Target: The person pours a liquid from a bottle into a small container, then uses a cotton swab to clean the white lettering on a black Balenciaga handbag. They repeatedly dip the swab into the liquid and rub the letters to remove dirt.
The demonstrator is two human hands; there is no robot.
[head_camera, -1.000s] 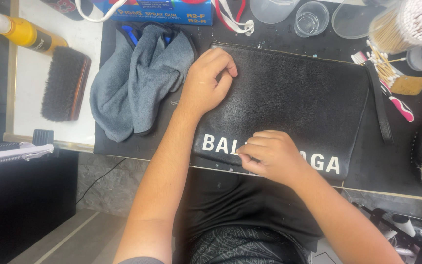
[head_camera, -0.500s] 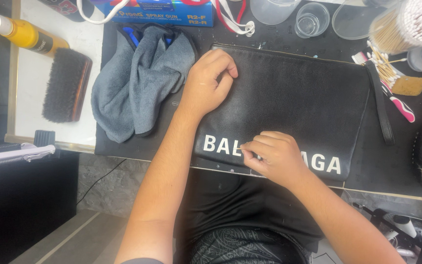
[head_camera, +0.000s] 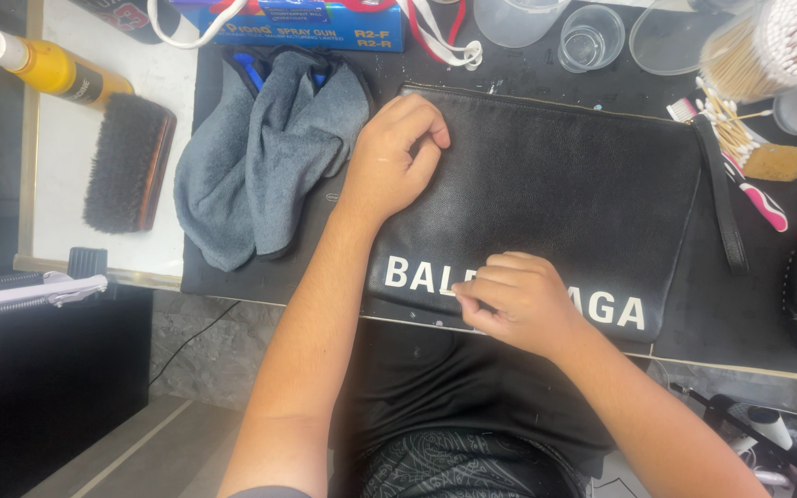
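Your hands on the black pouch (head_camera: 555, 175), flat at the bench's (head_camera: 721, 304) centre.
Your left hand (head_camera: 394, 157), fingers curled and gripping nothing, presses its top-left corner; your right hand (head_camera: 514, 300), at 6 o'clock, pinches fingers together over the white lettering. A grey cloth (head_camera: 260, 157) lies at 9 o'clock.

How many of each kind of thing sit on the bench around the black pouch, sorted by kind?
Black pouch: 1
Grey cloth: 1
Bristle brush: 1
Yellow spray bottle: 1
Blue box: 1
Clear plastic cups: 2
Cotton swab tub: 1
Total: 8
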